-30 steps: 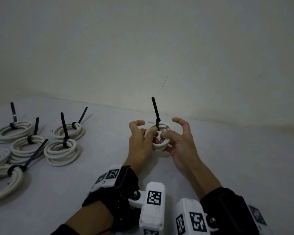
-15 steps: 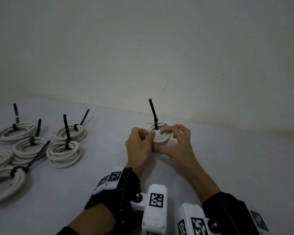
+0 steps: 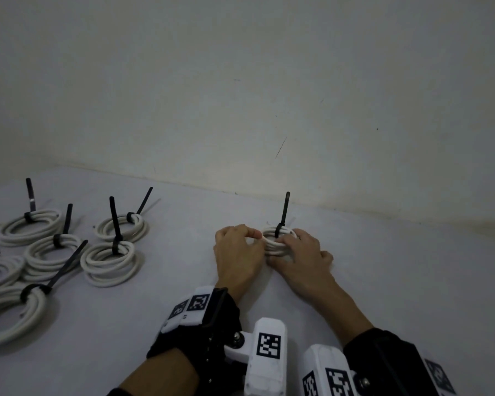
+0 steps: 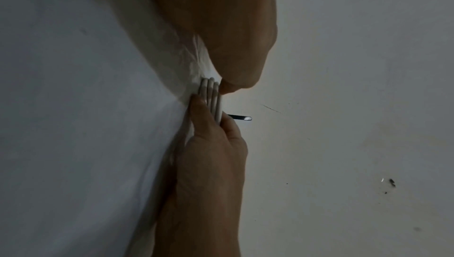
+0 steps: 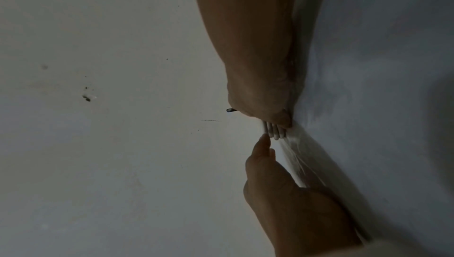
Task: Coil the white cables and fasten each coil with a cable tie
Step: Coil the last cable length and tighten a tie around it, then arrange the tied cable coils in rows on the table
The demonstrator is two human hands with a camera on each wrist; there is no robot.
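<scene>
Lowered since a second earlier, both hands held the small white cable coil (image 3: 277,243) on the table (image 3: 383,281), left hand (image 3: 237,252) and right hand (image 3: 300,254) curled around its sides. Its black cable tie (image 3: 283,215) was fastened, tail upright. Far left lay six tied coils (image 3: 109,260).

Hidden and cropped parts

Both hands cover the near half of the coil (image 3: 277,243); at nine o'clock, two tied coils (image 3: 9,315) run off the frame edge.
</scene>
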